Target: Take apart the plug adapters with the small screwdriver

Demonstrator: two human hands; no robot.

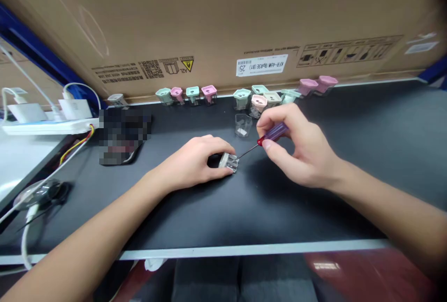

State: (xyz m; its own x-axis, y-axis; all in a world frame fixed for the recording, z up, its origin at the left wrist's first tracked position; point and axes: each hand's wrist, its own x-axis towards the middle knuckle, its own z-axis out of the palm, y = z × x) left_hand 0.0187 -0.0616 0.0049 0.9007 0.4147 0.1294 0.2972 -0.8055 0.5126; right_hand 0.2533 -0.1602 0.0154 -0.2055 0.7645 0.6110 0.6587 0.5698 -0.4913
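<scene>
My left hand [195, 160] lies on the black mat [244, 209], fingers closed round a small clear plastic part [228, 162] that it holds down. My right hand [296, 150] pinches a small screwdriver [267, 138] with a purple and red handle. Its thin metal tip touches the clear part from the right. Just behind stands a clear empty plastic cup-like piece [242, 125].
A row of small mint, pink and beige capped plastic parts [244, 97] lines the back of the mat against a big cardboard box [223, 27]. A blurred dark object [124, 136] lies at left, with a power strip [49, 125], chargers and cables beyond it.
</scene>
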